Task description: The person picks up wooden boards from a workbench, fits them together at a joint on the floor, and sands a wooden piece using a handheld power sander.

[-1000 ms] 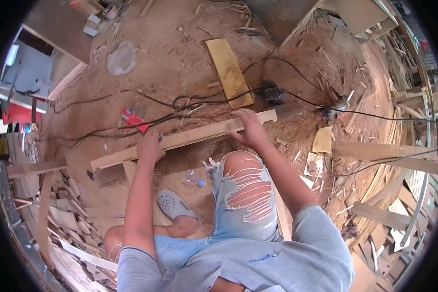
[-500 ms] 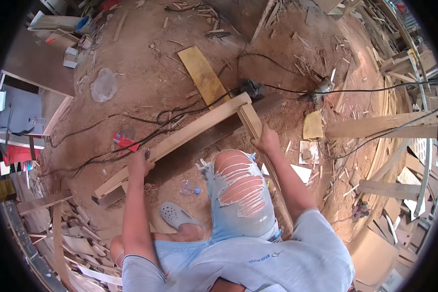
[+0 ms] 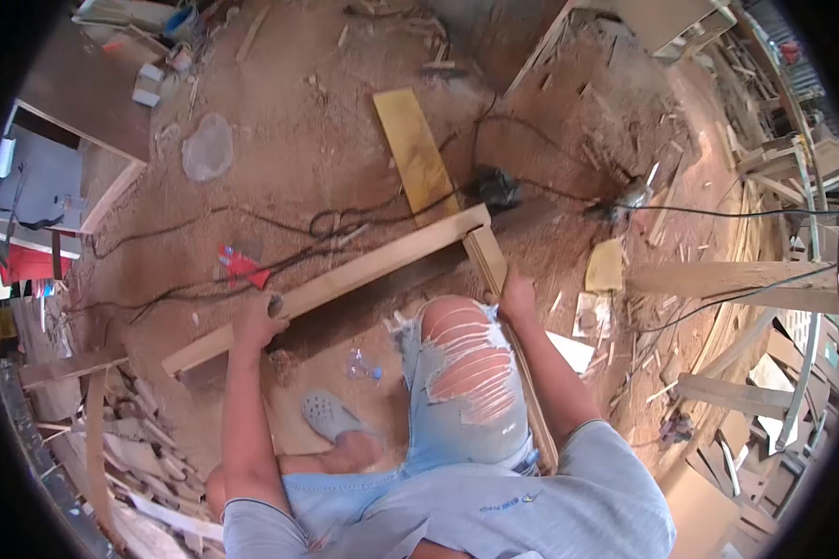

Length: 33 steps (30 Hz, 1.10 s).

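A long pale wooden rail (image 3: 373,263) slants across in front of my knees, raised above the dirt floor. At its right end it meets a second wooden piece (image 3: 485,256) at a corner, and that piece runs back along my thigh. My left hand (image 3: 258,321) is wrapped round the rail toward its left part. A small dark spot shows at the fingertips, too unclear to name. My right hand (image 3: 516,298) grips the second piece a little below the corner. A yellow board (image 3: 412,149) lies on the floor beyond the corner.
Black cables (image 3: 336,224) snake over the floor beside a red object (image 3: 242,267). A plastic bottle (image 3: 362,365) lies near my grey clog (image 3: 326,413). Wood scraps (image 3: 149,433) are heaped at left; timber beams (image 3: 732,284) stick in from the right. A cabinet (image 3: 84,121) stands far left.
The joined wooden pieces have turned slightly, with the corner coming nearer to me. Both hands keep their grip and have shifted a little with them. My view has tilted slightly.
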Motion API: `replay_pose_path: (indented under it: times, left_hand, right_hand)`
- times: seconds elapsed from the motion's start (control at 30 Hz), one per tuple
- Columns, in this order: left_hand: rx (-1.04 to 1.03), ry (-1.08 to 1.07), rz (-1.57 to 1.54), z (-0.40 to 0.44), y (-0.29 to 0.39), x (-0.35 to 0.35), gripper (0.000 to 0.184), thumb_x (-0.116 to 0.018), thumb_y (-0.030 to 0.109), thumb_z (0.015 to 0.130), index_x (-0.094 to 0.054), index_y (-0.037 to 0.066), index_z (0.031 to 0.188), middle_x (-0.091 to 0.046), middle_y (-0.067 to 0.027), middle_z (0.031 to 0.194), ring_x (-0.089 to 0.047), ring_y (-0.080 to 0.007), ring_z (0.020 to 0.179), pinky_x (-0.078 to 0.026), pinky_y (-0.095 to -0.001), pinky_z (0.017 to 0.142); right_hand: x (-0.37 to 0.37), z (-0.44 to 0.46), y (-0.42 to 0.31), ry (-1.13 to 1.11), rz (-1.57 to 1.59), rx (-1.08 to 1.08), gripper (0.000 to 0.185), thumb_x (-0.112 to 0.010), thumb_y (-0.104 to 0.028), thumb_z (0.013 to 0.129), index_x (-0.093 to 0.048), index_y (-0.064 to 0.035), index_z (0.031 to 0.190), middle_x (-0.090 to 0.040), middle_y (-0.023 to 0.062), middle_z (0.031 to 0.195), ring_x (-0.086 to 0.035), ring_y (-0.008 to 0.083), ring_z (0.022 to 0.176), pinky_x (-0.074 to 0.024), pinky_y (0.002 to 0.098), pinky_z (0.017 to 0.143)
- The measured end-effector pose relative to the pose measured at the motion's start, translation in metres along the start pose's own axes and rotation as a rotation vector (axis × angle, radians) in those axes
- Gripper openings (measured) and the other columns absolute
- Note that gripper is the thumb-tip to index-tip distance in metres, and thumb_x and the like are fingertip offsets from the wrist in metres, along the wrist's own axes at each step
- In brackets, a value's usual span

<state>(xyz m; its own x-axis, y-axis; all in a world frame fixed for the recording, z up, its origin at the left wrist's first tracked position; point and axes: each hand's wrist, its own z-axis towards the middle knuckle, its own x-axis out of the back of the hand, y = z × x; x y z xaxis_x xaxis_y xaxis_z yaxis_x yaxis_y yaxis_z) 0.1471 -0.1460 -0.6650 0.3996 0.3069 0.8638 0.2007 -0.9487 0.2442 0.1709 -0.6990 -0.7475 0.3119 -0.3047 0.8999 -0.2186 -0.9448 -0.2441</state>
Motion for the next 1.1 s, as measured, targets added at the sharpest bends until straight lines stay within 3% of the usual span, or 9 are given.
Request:
replay_pose_path:
  times: [0.23,0.4,0.5,0.6,0.7,0.83,0.9,0.97,1.1]
  left_hand:
    - [0.093,-0.06,0.095,0.008,-0.01,-0.023,0.059,-0.092,0.023,0.07,-0.073,0.015,0.125,-0.076,-0.0169,0.119,-0.072,-0.0385,0.112,-0.057,-0.051,0.097]
    - [0.097,0.004,0.04,0.013,-0.018,-0.043,0.053,-0.092,0.023,0.073,-0.073,0.017,0.123,-0.076,-0.019,0.116,-0.072,-0.0389,0.112,-0.057,-0.0529,0.096]
    - [0.105,-0.062,0.138,0.015,-0.013,-0.035,0.045,-0.089,0.023,0.075,-0.074,0.017,0.117,-0.077,-0.0171,0.111,-0.074,-0.0381,0.109,-0.058,-0.0522,0.093]
    - [0.127,-0.087,0.127,0.015,-0.014,-0.038,0.037,-0.086,0.02,0.075,-0.076,0.015,0.11,-0.078,-0.0156,0.107,-0.075,-0.0387,0.103,-0.059,-0.0525,0.088]
    - [0.042,-0.028,0.149,0.011,-0.029,-0.03,0.037,-0.087,0.021,0.075,-0.077,0.012,0.11,-0.078,-0.0181,0.105,-0.075,-0.0402,0.101,-0.059,-0.0526,0.088]
    - [0.052,-0.12,0.164,-0.036,-0.073,0.02,0.039,-0.089,0.028,0.076,-0.077,0.009,0.108,-0.078,-0.0206,0.105,-0.074,-0.0413,0.101,-0.059,-0.0526,0.09]
    - [0.266,-0.261,0.225,-0.076,-0.106,0.03,0.048,-0.088,0.038,0.076,-0.077,0.006,0.11,-0.077,-0.0209,0.11,-0.073,-0.0411,0.105,-0.058,-0.0519,0.093]
    - [0.231,-0.002,0.027,-0.145,-0.118,0.037,0.062,-0.088,0.05,0.075,-0.077,0.006,0.116,-0.077,-0.0217,0.114,-0.073,-0.0396,0.109,-0.057,-0.0508,0.096]
    - [0.703,-0.037,-0.17,-0.219,-0.121,-0.07,0.083,-0.092,0.06,0.067,-0.074,0.006,0.128,-0.076,-0.026,0.113,-0.072,-0.0412,0.11,-0.056,-0.0504,0.098]
  right_hand:
    - [0.016,-0.005,-0.014,-0.101,0.109,-0.073,0.099,-0.088,-0.042,0.077,-0.04,-0.0004,0.153,-0.072,0.0311,0.119,-0.07,0.0482,0.113,-0.0557,0.058,0.095]
    - [0.069,0.03,-0.094,0.375,0.119,0.48,0.101,-0.087,-0.046,0.079,-0.04,0.0008,0.155,-0.056,0.0296,0.147,-0.053,0.0488,0.138,-0.0482,0.0574,0.109]
    - [0.081,0.046,-0.213,0.057,0.08,0.809,0.099,-0.089,-0.047,0.077,-0.047,-0.0006,0.153,-0.061,0.027,0.144,-0.053,0.0435,0.14,-0.0408,0.0512,0.12]
    - [0.021,0.05,-0.317,-0.268,-0.171,1.088,0.092,-0.09,-0.046,0.076,-0.052,-0.0034,0.149,-0.066,0.0265,0.134,-0.064,0.0473,0.125,-0.0505,0.0541,0.11]
    - [-0.053,0.046,-0.373,-0.692,-0.44,0.967,0.084,-0.091,-0.044,0.071,-0.06,-0.0081,0.141,-0.07,0.021,0.131,-0.068,0.0425,0.121,-0.0544,0.0531,0.104]
    - [-0.104,0.025,-0.374,-0.33,-0.435,1.074,0.081,-0.092,-0.043,0.069,-0.062,-0.0045,0.134,-0.074,0.02,0.119,-0.073,0.0393,0.112,-0.059,0.0506,0.096]
    - [-0.115,0.028,-0.382,-0.277,-0.431,1.087,0.08,-0.092,-0.043,0.07,-0.061,-0.0035,0.132,-0.075,0.0196,0.116,-0.073,0.0379,0.112,-0.0592,0.0492,0.096]
    - [-0.114,0.024,-0.385,-0.308,-0.457,1.07,0.076,-0.091,-0.04,0.071,-0.06,-0.0041,0.131,-0.076,0.02,0.114,-0.074,0.0379,0.11,-0.0592,0.0496,0.094]
    - [-0.114,0.017,-0.383,-0.331,-0.402,1.066,0.07,-0.089,-0.035,0.074,-0.06,-0.0103,0.132,-0.077,0.0197,0.111,-0.075,0.0388,0.106,-0.059,0.0511,0.091]
